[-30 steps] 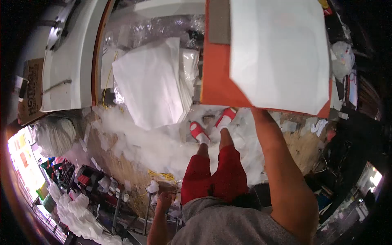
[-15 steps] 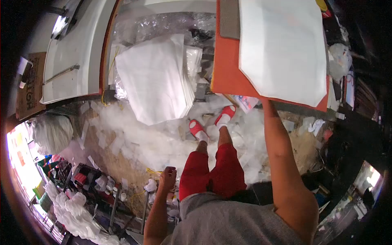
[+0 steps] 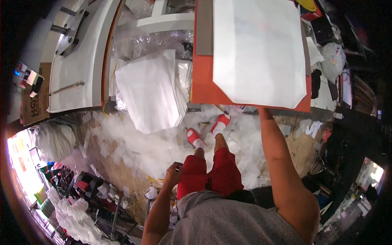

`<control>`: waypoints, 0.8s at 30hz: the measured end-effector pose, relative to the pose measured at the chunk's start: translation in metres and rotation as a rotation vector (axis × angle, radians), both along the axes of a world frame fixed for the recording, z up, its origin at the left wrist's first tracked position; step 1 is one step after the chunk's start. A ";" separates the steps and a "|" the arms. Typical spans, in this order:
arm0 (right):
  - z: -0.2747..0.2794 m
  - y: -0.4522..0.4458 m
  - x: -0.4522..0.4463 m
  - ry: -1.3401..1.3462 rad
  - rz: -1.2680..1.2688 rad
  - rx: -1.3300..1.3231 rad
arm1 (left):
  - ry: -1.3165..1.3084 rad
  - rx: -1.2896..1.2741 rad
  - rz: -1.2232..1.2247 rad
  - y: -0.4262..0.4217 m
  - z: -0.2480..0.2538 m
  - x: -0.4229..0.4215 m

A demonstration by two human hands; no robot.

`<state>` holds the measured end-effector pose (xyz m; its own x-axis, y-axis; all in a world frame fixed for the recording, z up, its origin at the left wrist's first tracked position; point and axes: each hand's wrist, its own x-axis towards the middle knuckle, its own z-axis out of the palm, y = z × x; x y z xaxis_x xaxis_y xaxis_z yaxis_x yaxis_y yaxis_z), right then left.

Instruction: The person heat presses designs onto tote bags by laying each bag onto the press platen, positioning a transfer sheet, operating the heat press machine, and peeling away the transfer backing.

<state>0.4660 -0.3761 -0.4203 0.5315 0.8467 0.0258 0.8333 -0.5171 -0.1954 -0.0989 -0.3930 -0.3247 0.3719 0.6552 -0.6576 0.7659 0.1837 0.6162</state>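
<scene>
My left hand [image 3: 173, 173] hangs beside the leg of my red shorts, its fingers curled together with nothing seen in them. My right arm reaches up to the near edge of an orange-red board [image 3: 202, 81], and the hand is hidden beneath it. A white sheet with cut corners [image 3: 261, 53] lies on that board. A grey strip [image 3: 204, 28] runs along the board's left side. Left of the board, a fanned stack of white sheets [image 3: 147, 92] rests over clear plastic.
A white machine platen [image 3: 79, 61] with a metal rod stands at the left. White scraps [image 3: 134, 143] cover the floor around my red slippers [image 3: 196, 138]. A cluttered rack [image 3: 96, 190] is at lower left. A plastic bag [image 3: 333, 61] sits at the right.
My left hand has risen from beside my hip. The view has shifted, so the board and white sheet appear farther left. My right hand stays hidden under the board's edge.
</scene>
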 end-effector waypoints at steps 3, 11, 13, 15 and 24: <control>-0.022 -0.026 -0.015 0.017 0.126 -0.277 | -0.050 0.017 -0.040 0.008 0.001 0.016; 0.003 -0.066 -0.050 0.048 0.022 -0.061 | -0.047 -0.042 -0.108 0.003 0.008 0.042; 0.090 -0.073 -0.078 0.245 -0.086 0.101 | -0.094 0.105 -0.310 0.042 0.099 0.125; 0.190 -0.081 -0.101 0.425 0.026 -0.115 | -0.300 0.404 -0.530 0.036 0.103 0.168; 0.386 -0.063 -0.020 0.781 0.147 0.248 | -0.563 0.132 -0.457 0.108 0.216 0.285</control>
<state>0.4463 -0.4386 -0.0339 0.3582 0.9272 -0.1095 0.4660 -0.2792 -0.8396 0.1860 -0.2847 -0.1084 0.8848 0.4143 -0.2133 0.3097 -0.1809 0.9335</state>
